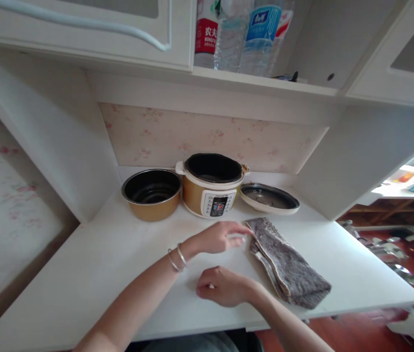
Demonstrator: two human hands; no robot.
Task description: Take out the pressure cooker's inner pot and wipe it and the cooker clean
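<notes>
My left hand (218, 236) reaches across the white counter (93, 264), fingers stretched out, its fingertips touching the near end of a folded grey cloth (287, 264). Two bracelets sit on that wrist. My right hand (225, 286) rests on the counter just left of the cloth, fingers curled under, nothing visible in them. Behind the hands stands a gold electric cooker (211, 185) with its top open. A gold inner pot (152, 193) sits to its left, and the cooker's lid (270, 198) lies upside down to its right.
A shelf above holds water bottles (246, 34). White cabinet walls close in the counter on the left and right. Beyond the counter's right edge is a wooden floor with metal objects (386, 244).
</notes>
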